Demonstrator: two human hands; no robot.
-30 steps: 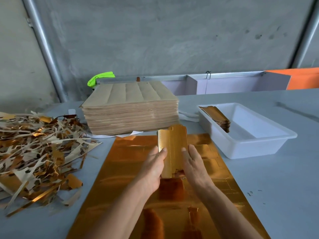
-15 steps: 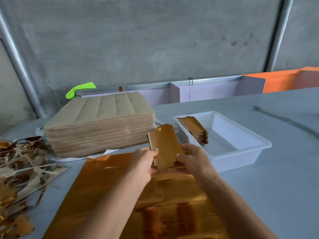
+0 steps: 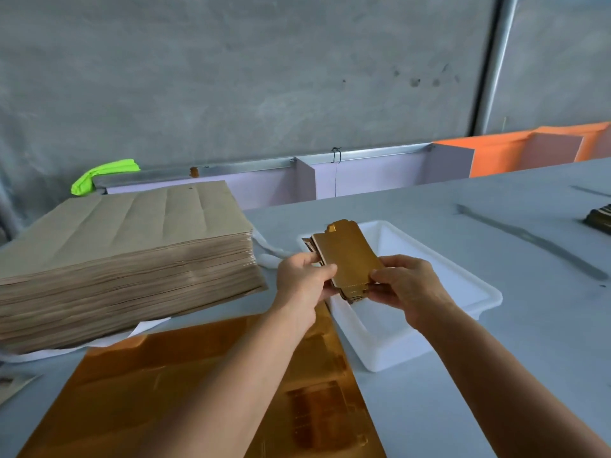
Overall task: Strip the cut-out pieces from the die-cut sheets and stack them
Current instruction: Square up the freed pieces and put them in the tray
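A gold cut-out piece (image 3: 347, 259) is held over the near left corner of the white tray (image 3: 463, 285), on top of a small stack of gold pieces whose edges show beneath it. My left hand (image 3: 302, 280) pinches its left edge and my right hand (image 3: 408, 285) pinches its lower right corner. The gold foil die-cut sheet (image 3: 205, 391) lies flat on the table below my forearms, with cut outlines visible in it. A tall stack of brown die-cut sheets (image 3: 132, 256) stands at the left.
A grey table (image 3: 512, 358) carries everything. A dark pile of pieces (image 3: 600, 217) sits at the far right edge. Purple and orange boards (image 3: 380, 176) line the back edge, with a neon green cloth (image 3: 105, 175) behind the brown stack. A concrete wall lies beyond.
Both hands have lifted the gold piece off the foil sheet and carried it right and away to the white tray. The view has swung right, so the scrap pile at the left is out of sight.
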